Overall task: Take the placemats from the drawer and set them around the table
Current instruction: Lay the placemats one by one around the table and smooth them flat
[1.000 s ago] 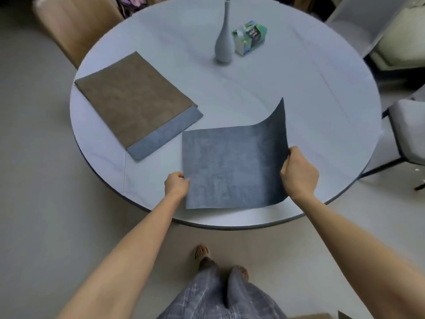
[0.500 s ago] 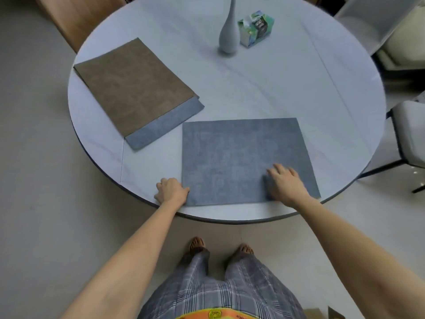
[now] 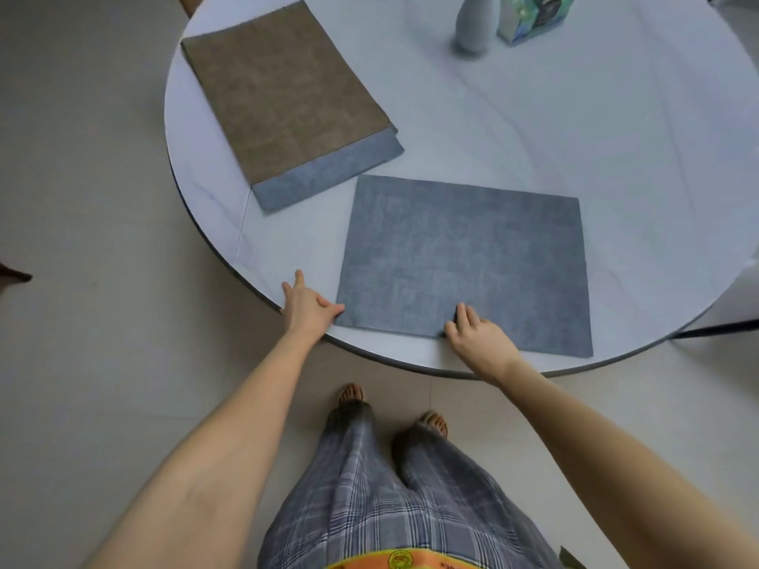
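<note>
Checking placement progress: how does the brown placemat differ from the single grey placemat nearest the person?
The brown placemat lies stacked on another grey mat, angled; the grey placemat lies alone, roughly square to the near edge. Brown is untouched; the right hand rests on the grey one. Both lie flat on the table.

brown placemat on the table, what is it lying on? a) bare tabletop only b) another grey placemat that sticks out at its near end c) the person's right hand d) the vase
b: the brown placemat lies on top of a grey placemat whose strip shows beyond its near edge, beside the single grey placemat at the table's near rim.
</note>
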Demonstrator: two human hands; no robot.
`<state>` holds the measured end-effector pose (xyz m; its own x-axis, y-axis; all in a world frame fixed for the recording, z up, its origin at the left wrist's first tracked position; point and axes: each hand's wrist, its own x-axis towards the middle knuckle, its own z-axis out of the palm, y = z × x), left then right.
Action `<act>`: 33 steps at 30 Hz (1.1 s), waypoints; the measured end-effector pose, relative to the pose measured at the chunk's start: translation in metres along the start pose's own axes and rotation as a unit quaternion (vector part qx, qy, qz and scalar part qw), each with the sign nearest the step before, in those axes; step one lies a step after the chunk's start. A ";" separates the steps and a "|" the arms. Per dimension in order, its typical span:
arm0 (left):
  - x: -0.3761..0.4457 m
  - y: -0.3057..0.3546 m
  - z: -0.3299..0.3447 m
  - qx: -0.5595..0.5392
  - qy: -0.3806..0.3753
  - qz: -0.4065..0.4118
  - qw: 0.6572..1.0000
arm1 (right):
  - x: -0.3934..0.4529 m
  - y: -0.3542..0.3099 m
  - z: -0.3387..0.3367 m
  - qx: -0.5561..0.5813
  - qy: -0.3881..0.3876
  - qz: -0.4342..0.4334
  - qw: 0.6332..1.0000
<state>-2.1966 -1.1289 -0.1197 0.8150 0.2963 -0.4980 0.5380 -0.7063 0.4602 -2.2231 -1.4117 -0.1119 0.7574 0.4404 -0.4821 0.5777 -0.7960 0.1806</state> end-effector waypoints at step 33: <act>-0.015 -0.007 0.004 0.116 0.049 -0.063 0.990 | -0.023 -0.023 -0.006 0.101 0.009 0.027 0.994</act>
<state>-2.2138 -1.1308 -0.1181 0.7678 0.4436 -0.4622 0.5814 -0.7856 0.2118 -2.2522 -1.4012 -0.1000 0.7916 0.4009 -0.4611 0.4647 -0.8850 0.0282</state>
